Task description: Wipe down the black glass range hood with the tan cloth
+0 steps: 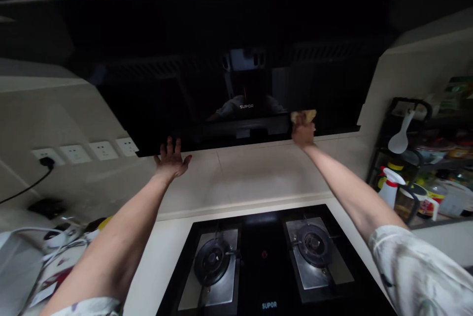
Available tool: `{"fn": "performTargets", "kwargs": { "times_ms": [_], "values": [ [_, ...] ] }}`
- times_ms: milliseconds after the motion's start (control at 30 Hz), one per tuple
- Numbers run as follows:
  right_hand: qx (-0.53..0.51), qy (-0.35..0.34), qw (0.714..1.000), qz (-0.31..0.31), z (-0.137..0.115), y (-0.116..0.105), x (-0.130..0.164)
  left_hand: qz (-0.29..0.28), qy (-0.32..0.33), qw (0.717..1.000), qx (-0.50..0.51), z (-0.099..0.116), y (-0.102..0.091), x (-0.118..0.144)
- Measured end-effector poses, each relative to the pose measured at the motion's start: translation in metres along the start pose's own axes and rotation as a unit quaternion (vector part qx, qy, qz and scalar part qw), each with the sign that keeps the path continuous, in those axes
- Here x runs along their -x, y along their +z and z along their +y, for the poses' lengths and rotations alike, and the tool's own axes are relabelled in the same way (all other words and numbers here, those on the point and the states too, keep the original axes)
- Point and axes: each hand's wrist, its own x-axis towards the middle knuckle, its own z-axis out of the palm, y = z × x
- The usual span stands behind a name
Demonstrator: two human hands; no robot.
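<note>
A black glossy range hood (pixel 207 84) marked SUPOR fills the upper middle of the view. My right hand (pixel 303 134) presses a yellowish sponge or cloth (pixel 309 116) against the hood's lower front panel, right of centre; its fingers partly cover the piece. At the hood's bottom left edge, my left hand (pixel 172 161) lies with its fingers spread and holds nothing. Below both arms is a black gas stove (pixel 263 276) with two burners, the left burner (pixel 212 261) and the right burner (pixel 314 243).
Wall sockets (pixel 103 150) run along the left, with a black plug (pixel 47 162) in one. Cables and appliances crowd the lower left counter. To the right, a black rack (pixel 417 168) holds bottles, a white rice spoon (pixel 401 136) and a spray bottle (pixel 389 188).
</note>
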Motion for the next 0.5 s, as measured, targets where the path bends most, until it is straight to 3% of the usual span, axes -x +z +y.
{"fn": "performTargets", "kwargs": {
  "times_ms": [200, 300, 400, 500],
  "values": [
    [-0.051, -0.181, 0.971, -0.146, -0.142, 0.030, 0.049, 0.001, 0.001, 1.000, 0.015, 0.001, -0.002, 0.002],
    [-0.053, -0.240, 0.954, -0.173, -0.183, 0.035, 0.065, -0.002, 0.005, 1.000, 0.030, 0.001, -0.003, 0.002],
    [-0.028, -0.290, 0.944, -0.153, -0.168, 0.035, 0.076, -0.004, -0.001, 0.999, 0.043, 0.002, -0.004, 0.004],
    [-0.006, -0.289, 0.941, -0.173, -0.102, 0.035, 0.083, 0.008, 0.006, 0.999, 0.050, 0.002, -0.003, 0.005]
  ]
}}
